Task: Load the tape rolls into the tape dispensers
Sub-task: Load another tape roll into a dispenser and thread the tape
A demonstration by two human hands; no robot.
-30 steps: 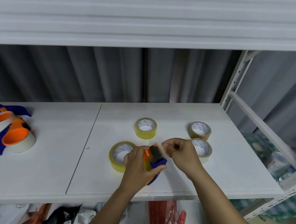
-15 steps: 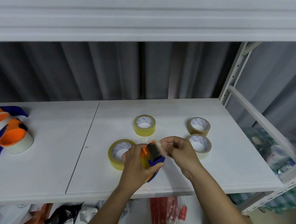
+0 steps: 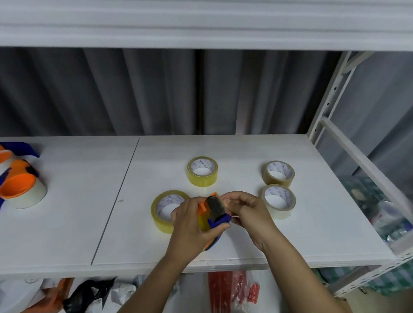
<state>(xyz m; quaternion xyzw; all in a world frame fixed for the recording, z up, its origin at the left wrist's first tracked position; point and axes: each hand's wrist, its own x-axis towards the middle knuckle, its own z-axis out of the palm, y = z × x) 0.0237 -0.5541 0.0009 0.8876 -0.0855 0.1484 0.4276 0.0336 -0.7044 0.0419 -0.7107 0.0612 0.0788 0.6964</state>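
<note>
My left hand [image 3: 190, 224] grips an orange and blue tape dispenser [image 3: 214, 212] with a yellow roll in it, just above the shelf's front middle. My right hand [image 3: 247, 209] pinches the tape end at the dispenser's dark roller. Loose rolls lie on the white shelf [image 3: 80, 219]: a yellow roll [image 3: 166, 210] partly behind my left hand, a yellow roll [image 3: 202, 170] farther back, a brownish roll [image 3: 277, 173] and a clear roll [image 3: 279, 199] to the right. Two more orange and blue dispensers sit far left, one [image 3: 14, 190] holding a clear roll, the other [image 3: 3, 153] behind it.
An upper shelf board [image 3: 187, 19] hangs overhead. A white metal upright [image 3: 331, 99] and rail bound the right side. Below the shelf edge lie bags [image 3: 88, 301] and a red packet [image 3: 228, 293]. A grey curtain closes the back.
Both hands and the dispenser have stayed at the same spot on the shelf. The view has tilted slightly; the right fingers shifted a little at the tape end.
</note>
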